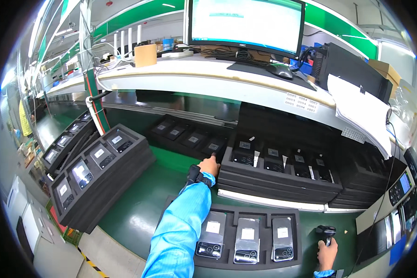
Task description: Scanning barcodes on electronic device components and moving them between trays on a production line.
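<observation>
My left hand (209, 166) reaches forward to the near edge of a black foam tray (180, 147) holding several phones, its fingers closed at that edge by the rightmost phone (214, 146). The far side of the grip is hidden. At the lower right, my right hand (327, 255) is wrapped round the handle of a black handheld barcode scanner (326, 230). Between my arms lies another foam tray (268, 214) with phones in its slots, camera ends toward me, a pale label on each; my left sleeve covers its left end.
Stacked foam trays with phones stand at left (118, 178) and right (282, 181). Above them runs a white shelf (194, 83) with a monitor (245, 23), mouse (280, 71) and tape roll (146, 55). Papers (361, 109) overhang its right end. A cable hangs at right.
</observation>
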